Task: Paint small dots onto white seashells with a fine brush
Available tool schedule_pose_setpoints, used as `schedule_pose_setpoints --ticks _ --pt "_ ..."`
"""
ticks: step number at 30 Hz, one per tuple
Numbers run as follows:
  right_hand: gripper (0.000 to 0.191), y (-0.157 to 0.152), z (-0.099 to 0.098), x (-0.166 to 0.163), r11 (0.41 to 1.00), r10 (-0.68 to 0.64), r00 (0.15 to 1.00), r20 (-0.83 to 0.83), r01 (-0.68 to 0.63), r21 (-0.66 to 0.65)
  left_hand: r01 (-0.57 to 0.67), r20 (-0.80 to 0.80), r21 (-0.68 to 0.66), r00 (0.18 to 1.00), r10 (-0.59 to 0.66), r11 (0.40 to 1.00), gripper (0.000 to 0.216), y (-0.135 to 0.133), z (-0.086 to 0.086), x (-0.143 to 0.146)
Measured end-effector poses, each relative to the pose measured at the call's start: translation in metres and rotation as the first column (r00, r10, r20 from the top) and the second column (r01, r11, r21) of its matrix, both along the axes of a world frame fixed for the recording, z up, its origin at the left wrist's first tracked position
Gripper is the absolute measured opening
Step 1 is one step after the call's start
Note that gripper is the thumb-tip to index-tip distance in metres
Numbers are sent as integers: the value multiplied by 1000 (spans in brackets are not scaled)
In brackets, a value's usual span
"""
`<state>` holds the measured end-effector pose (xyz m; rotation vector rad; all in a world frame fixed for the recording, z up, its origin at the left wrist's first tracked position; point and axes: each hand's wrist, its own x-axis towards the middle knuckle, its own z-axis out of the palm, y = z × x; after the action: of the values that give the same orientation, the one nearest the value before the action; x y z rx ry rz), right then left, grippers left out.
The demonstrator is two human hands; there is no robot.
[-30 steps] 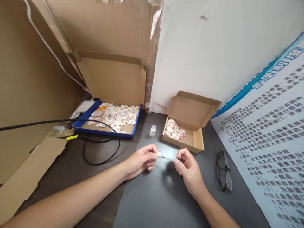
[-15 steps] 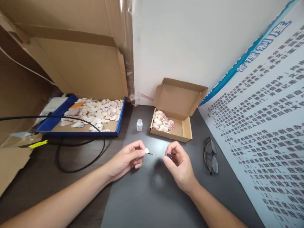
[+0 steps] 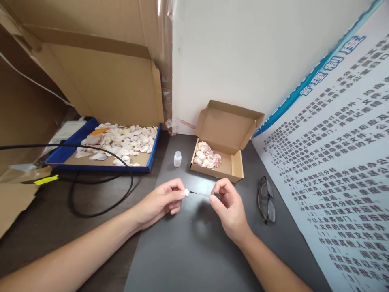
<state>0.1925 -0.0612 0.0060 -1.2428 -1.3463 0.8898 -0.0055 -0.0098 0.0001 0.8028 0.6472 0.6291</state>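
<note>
My left hand (image 3: 164, 200) pinches a small white shell (image 3: 186, 193) between thumb and fingertips above the dark table. Opposite it, my right hand (image 3: 228, 206) is closed on the black cap of a brush applicator (image 3: 216, 196). The thin stem points left, and its dark tip is close to the shell; a narrow gap seems to show between them. Behind the hands a small glass bottle (image 3: 177, 159) with a pale label stands upright and uncapped. To its right, an open cardboard box (image 3: 219, 175) holds several shells (image 3: 205, 155) in its left part.
A blue-sided box (image 3: 103, 167) full of pale shells (image 3: 129, 140) lies open at the left. A black cable (image 3: 132, 178) loops in front of it. Eyeglasses (image 3: 266, 200) rest on the right of the table, beside a printed poster (image 3: 328, 162). A white wall (image 3: 237, 52) rises behind.
The brush tip, which was at the shell's edge, now sits slightly apart from it. Both hands keep their grips. The whole view has shifted a little.
</note>
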Motion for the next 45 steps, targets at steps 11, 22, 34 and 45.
schedule_pose_setpoints --ticks 11,22,34,45 --pt "15 -2 2 -1 999 51 997 57 -51 -1 21 4 -4 1000 -21 1000 29 -1 -1 0" --pt "13 -2 3 -3 999 48 997 66 -48 8 6 3 -2 1000 -6 1000 29 -1 -2 -1" --pt "15 -3 3 -4 997 73 991 116 -72 -13 16 -10 -2 1000 -16 1000 28 -1 -1 -1" --pt "13 -1 2 -2 999 40 998 53 -40 -16 39 -16 24 999 -39 999 29 -2 -2 0"
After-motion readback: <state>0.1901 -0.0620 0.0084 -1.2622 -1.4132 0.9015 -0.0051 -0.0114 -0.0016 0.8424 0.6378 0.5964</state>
